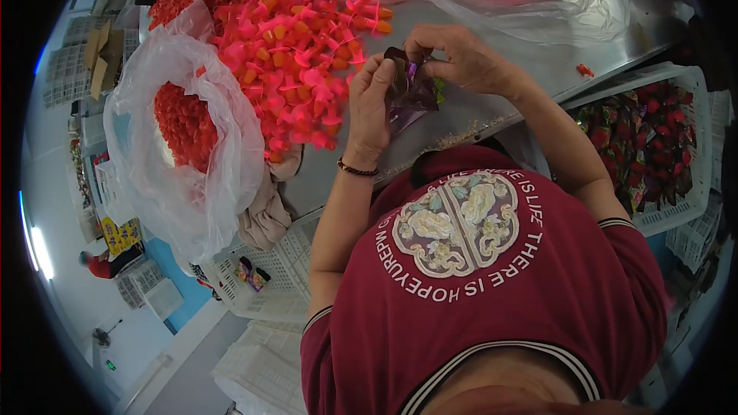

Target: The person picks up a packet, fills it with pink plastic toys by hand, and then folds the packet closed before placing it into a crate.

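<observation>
Over the metal table [530, 58], both hands are at one small dark purple candy-style packet [409, 101] with a bit of green on its side. My left hand [369, 107], a beaded bracelet on its wrist, pinches the packet's left upper edge. My right hand [461, 61] has its thumb and fingers closed at the upper right edge. What is inside the packet is hidden. A large heap of pink and orange plastic pieces [300, 61] lies just left of and beyond my left hand.
A clear plastic bag [238, 184] with small red pieces [184, 127] stands at left. A white crate [669, 219] of dark and red packets is at right. Another crate [280, 280] with a few packets sits below the table edge. One red piece [585, 71] lies on the table.
</observation>
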Tool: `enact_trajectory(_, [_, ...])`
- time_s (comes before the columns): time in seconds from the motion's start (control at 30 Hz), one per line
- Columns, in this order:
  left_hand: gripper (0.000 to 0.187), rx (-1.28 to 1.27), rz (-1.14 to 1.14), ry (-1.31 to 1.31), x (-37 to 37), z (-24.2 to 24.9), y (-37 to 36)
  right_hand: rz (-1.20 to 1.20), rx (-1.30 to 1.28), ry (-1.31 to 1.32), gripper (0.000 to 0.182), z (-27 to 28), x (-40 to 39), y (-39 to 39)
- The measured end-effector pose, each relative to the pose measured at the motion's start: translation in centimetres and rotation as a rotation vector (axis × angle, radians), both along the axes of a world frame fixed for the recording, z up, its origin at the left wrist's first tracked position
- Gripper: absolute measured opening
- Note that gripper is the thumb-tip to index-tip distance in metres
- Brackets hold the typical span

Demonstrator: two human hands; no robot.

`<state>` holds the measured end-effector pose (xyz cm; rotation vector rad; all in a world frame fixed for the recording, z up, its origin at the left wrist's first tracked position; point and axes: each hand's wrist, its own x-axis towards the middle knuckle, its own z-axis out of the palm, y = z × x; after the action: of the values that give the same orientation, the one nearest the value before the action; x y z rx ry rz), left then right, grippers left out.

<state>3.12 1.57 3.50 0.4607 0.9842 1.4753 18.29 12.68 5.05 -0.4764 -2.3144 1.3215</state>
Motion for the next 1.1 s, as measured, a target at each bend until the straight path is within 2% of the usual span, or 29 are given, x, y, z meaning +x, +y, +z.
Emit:
enact_trajectory(0.13, [0.012, 0.026, -0.016, 0.033, -0.2, -1.9, -0.3, -0.004, -0.063, -0.021, 0.026, 0.9, 0.1, -0.1])
enact_trajectory(0.2, [0.014, 0.07, 0.009, 0.089, -0.1, -1.9, -0.4, 0.001, 0.094, -0.135, 0.023, 1.3, 0.1, 0.1])
enact_trajectory(0.23, [0.014, 0.069, 0.009, 0.088, 0.1, -1.7, -0.4, 0.001, 0.093, -0.136, 0.023, 1.4, 0.1, 0.2])
enact_trajectory(0.3, [0.013, 0.079, 0.079, 0.324, 0.6, -1.3, -0.3, 0.047, 0.107, -0.125, 0.02, 1.3, 0.1, 0.6])
enact_trajectory(0.43, [0.015, 0.101, 0.114, 0.44, 0.6, -1.4, -0.3, 0.028, 0.123, 0.02, 0.018, 0.4, -0.5, 0.6])
enact_trajectory(0.5, [0.016, 0.105, 0.149, 0.481, 0.5, -1.5, -0.2, -0.034, -0.337, 0.044, 0.016, 0.5, -0.7, 0.4])
enact_trajectory(0.53, [0.016, 0.102, 0.149, 0.48, 0.4, -1.6, -0.3, -0.034, -0.34, 0.043, 0.016, 0.6, -0.7, 0.3])
enact_trajectory(0.6, [0.017, 0.075, 0.175, 0.546, 0.3, -1.9, -0.4, -0.01, -0.144, -0.019, 0.014, 0.8, -0.6, 0.1])
enact_trajectory(0.63, [0.017, 0.074, 0.174, 0.545, 0.3, -2.2, -0.4, -0.01, -0.145, -0.021, 0.014, 0.7, -0.5, 0.1])
enact_trajectory(0.7, [0.017, 0.072, 0.236, 0.63, 0.1, -2.8, -0.3, -0.015, 0.125, -0.063, 0.014, 0.5, -0.2, 0.1])
enact_trajectory(0.83, [0.019, 0.084, 0.288, 0.752, 0.2, -2.9, -0.2, 0.027, 0.114, -0.078, 0.014, 0.2, -0.2, 0.4])
enact_trajectory(0.9, [0.02, 0.104, 0.348, 0.755, 0.4, -2.9, -0.1, 0.065, -0.105, 0.033, 0.013, 0.0, -0.3, 0.3])
enact_trajectory(0.93, [0.02, 0.103, 0.349, 0.755, 0.4, -2.8, -0.1, 0.066, -0.106, 0.033, 0.013, -0.2, -0.4, 0.2])
enact_trajectory(1.0, [0.02, 0.099, 0.392, 0.826, 0.3, -2.6, -0.1, 0.023, -0.47, 0.066, 0.012, -0.7, -0.6, -0.1])
enact_trajectory(1.1, [0.019, 0.126, 0.466, 0.916, 0.3, -2.9, 0.1, -0.048, -0.435, 0.067, 0.015, -0.7, -0.6, -0.6])
